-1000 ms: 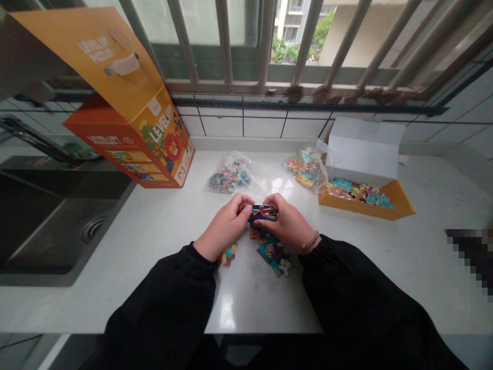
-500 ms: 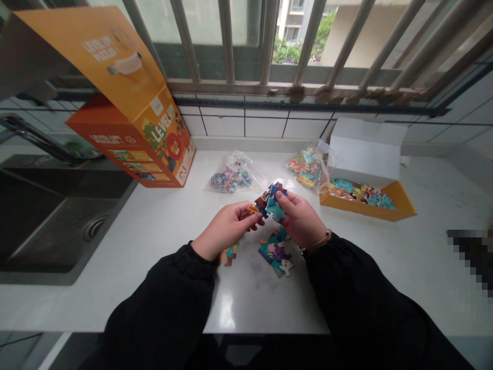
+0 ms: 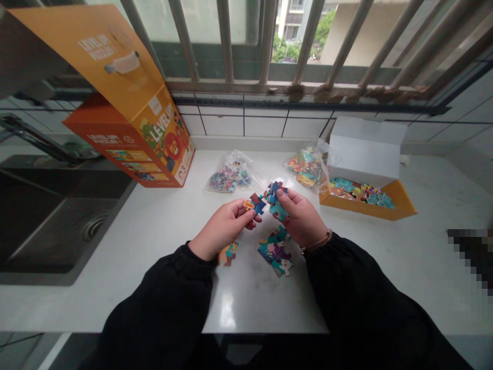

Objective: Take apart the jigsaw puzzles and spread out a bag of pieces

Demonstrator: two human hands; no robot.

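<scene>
Pinched in my left hand (image 3: 227, 223) is a jigsaw puzzle piece (image 3: 257, 204) in dark blue, red-brown and orange. My right hand (image 3: 302, 213) is closed on joined puzzle pieces (image 3: 278, 201) in blue and teal. A narrow gap separates the two held parts, above the counter. Below my right hand lies a joined puzzle section (image 3: 276, 252) in teal and purple. An orange and green puzzle piece (image 3: 228, 254) rests by my left wrist, partly hidden by it.
Two clear bags of puzzle pieces, one left (image 3: 233, 173) and one right (image 3: 308, 165), lie at the back of the white counter (image 3: 154, 303). An open yellow box (image 3: 367, 210) holds more pieces. A tall orange puzzle box (image 3: 154, 141) stands beside the dark sink (image 3: 50, 231).
The puzzle piece in my left hand has moved left, away from the pieces in my right hand, so a gap now shows between them. My right hand has hardly moved.
</scene>
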